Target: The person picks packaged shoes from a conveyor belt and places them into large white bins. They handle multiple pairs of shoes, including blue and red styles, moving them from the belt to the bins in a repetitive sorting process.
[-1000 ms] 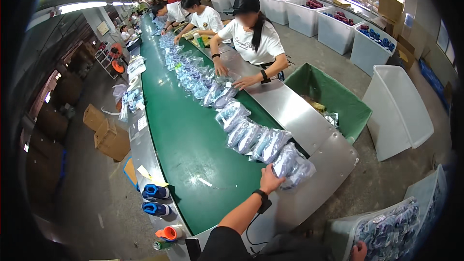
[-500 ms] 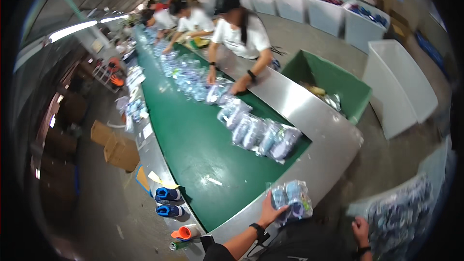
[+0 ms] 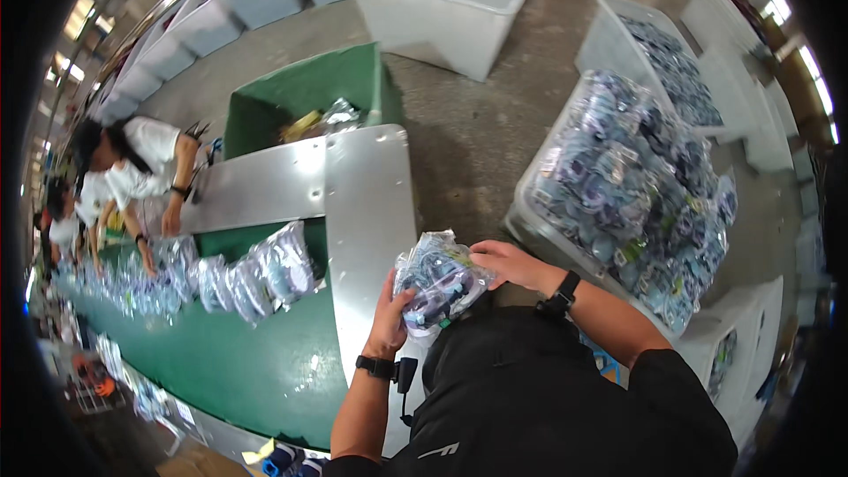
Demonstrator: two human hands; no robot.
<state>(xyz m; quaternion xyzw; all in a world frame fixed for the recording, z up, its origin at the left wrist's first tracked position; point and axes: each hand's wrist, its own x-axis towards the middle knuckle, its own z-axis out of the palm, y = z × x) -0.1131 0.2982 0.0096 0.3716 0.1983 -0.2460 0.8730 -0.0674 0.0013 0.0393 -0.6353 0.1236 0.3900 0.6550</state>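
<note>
In front of my body is a clear plastic bag of light blue and purple shoes (image 3: 444, 281). My left hand (image 3: 387, 316) is closed on its left side, thumb on top. At the bag's right edge, my right hand (image 3: 511, 265) grips the plastic with its fingers bent; some fingertips are hidden. To the left, a row of similar bagged shoes (image 3: 256, 276) lies on the green conveyor belt (image 3: 238, 358). A bin heaped with the same kind of bags (image 3: 618, 177) stands to my right.
Bare metal edging (image 3: 371, 212) borders the belt's end. Beyond it stand a green bin (image 3: 305, 79) with scraps inside and a white bin (image 3: 442, 13). A co-worker in a white shirt (image 3: 159, 155) reaches over the belt at left. Another filled white bin (image 3: 609, 22) is at far right.
My view has swung right, towards the filled bins. The bag has moved from over the metal edging to before my body, and my right hand has come up from the right onto it.
</note>
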